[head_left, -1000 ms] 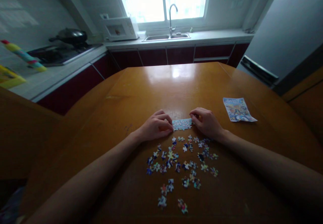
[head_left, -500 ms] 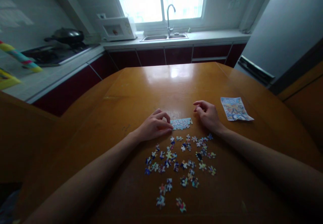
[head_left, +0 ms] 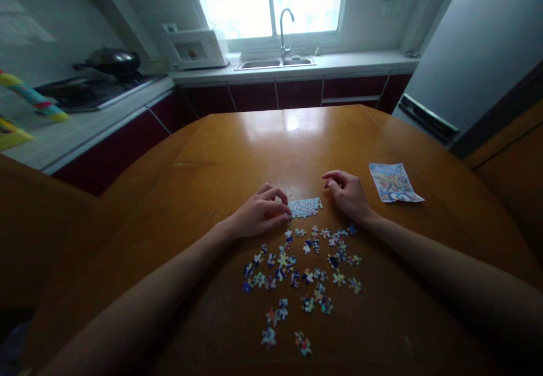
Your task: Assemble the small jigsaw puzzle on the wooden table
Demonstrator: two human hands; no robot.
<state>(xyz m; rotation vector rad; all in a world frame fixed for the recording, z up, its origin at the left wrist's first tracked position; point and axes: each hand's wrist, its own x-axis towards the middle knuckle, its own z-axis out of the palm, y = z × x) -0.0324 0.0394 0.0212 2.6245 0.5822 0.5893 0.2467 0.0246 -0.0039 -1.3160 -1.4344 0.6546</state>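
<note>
A flat, pale-blue, patterned strip of joined cardboard jigsaw pieces (head_left: 304,207) is laid near the middle of a glossy, brown wooden tabletop (head_left: 212,155). Its left end is touched by the thumb and forefinger of the left hand (head_left: 263,212); whether it is pinched there or only steadied cannot be told. The right hand (head_left: 345,192) is rested just beyond the strip's right end, apart from it, with the fingers loosely bent and the grasp released. Between the strip and the tabletop's near edge, small multicoloured loose jigsaw pieces (head_left: 283,259) are scattered, some marked with dark blue, yellow or green. Toward the tabletop's right edge, a creased, blue-and-white printed paper sheet (head_left: 394,182) is spread. Beyond the far edge, a curved silver metal tap (head_left: 282,34) is seen below a bright window (head_left: 237,3).
</note>
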